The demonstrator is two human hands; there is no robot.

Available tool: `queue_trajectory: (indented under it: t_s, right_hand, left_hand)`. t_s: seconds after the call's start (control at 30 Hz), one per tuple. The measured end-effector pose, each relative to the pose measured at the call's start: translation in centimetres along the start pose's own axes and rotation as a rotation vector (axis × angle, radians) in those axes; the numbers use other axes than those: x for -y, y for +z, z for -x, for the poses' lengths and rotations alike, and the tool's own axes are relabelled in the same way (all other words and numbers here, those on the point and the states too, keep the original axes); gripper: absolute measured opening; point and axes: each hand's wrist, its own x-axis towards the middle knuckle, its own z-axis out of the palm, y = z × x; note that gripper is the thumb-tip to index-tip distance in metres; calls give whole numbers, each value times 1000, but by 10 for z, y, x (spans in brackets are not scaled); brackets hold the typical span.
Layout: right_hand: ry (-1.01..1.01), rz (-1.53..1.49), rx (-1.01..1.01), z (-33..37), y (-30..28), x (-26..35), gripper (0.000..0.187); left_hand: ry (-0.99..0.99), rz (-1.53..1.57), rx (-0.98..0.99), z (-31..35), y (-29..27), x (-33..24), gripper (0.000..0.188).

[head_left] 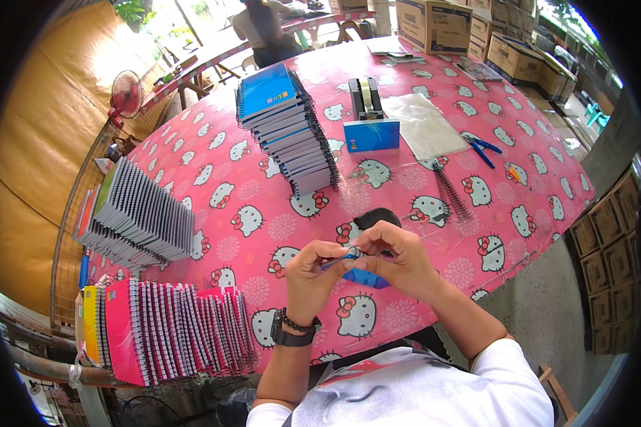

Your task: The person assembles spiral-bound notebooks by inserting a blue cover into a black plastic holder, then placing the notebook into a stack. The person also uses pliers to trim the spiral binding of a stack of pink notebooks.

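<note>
Close to the table's near edge, my left hand and my right hand meet fingertip to fingertip. Both are closed in a pinch at the edge of a small blue notebook, where a bit of dark wire coil shows between the thumbs. My fingers cover most of the notebook. Just beyond them lies a black object, partly hidden by my right hand. To the right of it, a loose black spiral binding coil rests on the pink patterned tablecloth.
Ahead stand a tall stack of blue spiral notebooks, a tape dispenser, a blue box-like pad, a clear plastic sheet and blue-handled pliers. Grey and pink notebooks stack left. Cartons stand behind.
</note>
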Motion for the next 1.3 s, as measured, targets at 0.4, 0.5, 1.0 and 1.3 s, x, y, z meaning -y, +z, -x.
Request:
queue_trajectory:
  t_s: [0.4,0.5,1.0,1.3]
  right_hand:
    - [-31,192,34,-4,4,16,18]
    - [-160,303,51,-8,5,13,19]
    - [-287,158,-253,-155,-32,86,43]
    - [157,947,-6,-288,-18,47,69]
  left_hand:
    - [-16,-93,-11,2,3,-12,18]
    - [-24,-24,-41,3,0,-5,22]
    - [309,-101,-634,-19,-54,-22,40]
    - [143,-58,-625,-3,-54,-5,46]
